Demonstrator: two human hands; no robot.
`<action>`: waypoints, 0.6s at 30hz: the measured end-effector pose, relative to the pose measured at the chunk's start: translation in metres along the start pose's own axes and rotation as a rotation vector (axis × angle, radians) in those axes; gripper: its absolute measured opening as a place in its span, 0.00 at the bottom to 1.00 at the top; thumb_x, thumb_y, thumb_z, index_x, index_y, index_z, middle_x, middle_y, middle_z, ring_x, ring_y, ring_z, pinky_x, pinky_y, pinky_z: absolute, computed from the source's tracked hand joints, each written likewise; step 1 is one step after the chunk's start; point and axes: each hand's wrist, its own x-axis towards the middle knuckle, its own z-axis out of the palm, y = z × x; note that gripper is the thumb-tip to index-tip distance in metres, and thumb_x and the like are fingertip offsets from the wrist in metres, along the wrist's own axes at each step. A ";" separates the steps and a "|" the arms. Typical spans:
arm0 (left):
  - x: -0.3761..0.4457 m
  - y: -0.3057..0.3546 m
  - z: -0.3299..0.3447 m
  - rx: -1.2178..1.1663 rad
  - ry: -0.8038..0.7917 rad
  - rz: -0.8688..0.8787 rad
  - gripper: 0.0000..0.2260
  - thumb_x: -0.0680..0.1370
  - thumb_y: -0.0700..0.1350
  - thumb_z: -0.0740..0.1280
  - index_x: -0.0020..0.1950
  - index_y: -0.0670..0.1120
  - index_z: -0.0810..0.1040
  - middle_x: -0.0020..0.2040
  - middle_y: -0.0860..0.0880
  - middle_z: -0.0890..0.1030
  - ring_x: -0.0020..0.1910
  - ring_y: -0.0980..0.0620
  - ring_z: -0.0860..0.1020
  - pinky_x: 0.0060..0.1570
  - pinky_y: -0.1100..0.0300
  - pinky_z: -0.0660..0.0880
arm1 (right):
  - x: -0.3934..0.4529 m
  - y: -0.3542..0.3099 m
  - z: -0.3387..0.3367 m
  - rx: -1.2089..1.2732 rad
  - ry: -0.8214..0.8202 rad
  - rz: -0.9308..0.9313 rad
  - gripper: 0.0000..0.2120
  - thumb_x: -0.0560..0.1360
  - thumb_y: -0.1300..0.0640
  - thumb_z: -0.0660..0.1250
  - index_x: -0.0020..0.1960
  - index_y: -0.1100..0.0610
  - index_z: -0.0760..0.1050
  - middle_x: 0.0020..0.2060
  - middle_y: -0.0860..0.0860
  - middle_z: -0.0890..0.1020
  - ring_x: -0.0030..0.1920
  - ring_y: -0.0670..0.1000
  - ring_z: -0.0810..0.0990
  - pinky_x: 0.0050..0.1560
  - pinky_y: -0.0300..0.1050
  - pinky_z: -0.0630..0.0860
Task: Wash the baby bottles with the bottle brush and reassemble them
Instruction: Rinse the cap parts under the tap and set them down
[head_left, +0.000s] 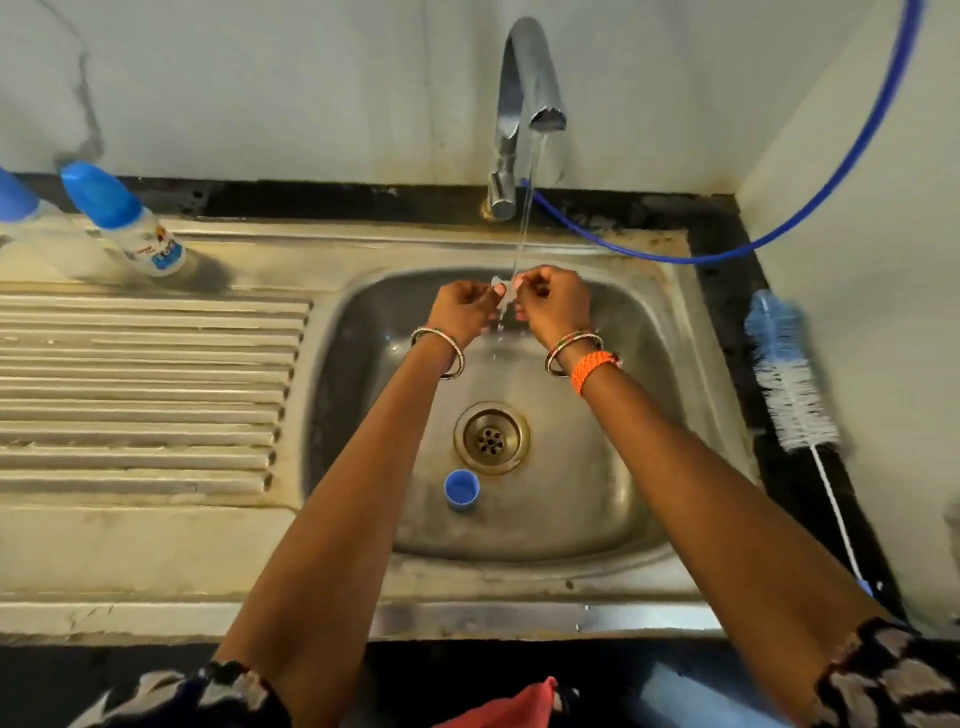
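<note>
Over the steel sink (613, 499), my left hand (462, 306) and my right hand (553, 301) together pinch a small clear teat (501, 296) under the thin water stream from the tap (524, 104). A blue bottle cap (461, 489) lies in the basin near the drain (491, 437). One assembled baby bottle (132, 223) with a blue cap stands on the drainboard at the back left, and another bottle (31, 223) is cut off by the left edge. The blue-and-white bottle brush (789, 374) lies on the dark counter to the right of the sink.
The ribbed drainboard (140, 395) fills the left side. A blue hose (779, 228) curves from the tap base along the back and up the right wall. Walls close in behind and to the right.
</note>
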 end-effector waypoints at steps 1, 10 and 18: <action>0.002 0.003 0.002 0.005 0.007 0.012 0.08 0.79 0.42 0.66 0.39 0.46 0.75 0.33 0.48 0.77 0.32 0.52 0.74 0.39 0.57 0.75 | 0.001 -0.001 -0.002 -0.003 0.001 -0.002 0.03 0.75 0.61 0.67 0.45 0.59 0.80 0.41 0.56 0.84 0.43 0.55 0.83 0.48 0.56 0.80; -0.008 0.015 0.010 0.327 0.164 0.100 0.07 0.75 0.35 0.65 0.46 0.38 0.83 0.40 0.42 0.80 0.40 0.50 0.75 0.41 0.61 0.70 | -0.024 -0.031 -0.012 -0.572 -0.272 -0.364 0.18 0.74 0.66 0.61 0.64 0.61 0.71 0.58 0.59 0.74 0.59 0.59 0.73 0.58 0.50 0.71; -0.019 0.009 -0.010 -0.335 0.195 0.116 0.11 0.76 0.34 0.66 0.59 0.36 0.77 0.32 0.54 0.82 0.36 0.59 0.78 0.37 0.69 0.76 | -0.014 -0.072 -0.023 0.407 -0.475 0.203 0.20 0.75 0.73 0.62 0.66 0.69 0.69 0.63 0.63 0.75 0.61 0.60 0.77 0.56 0.45 0.77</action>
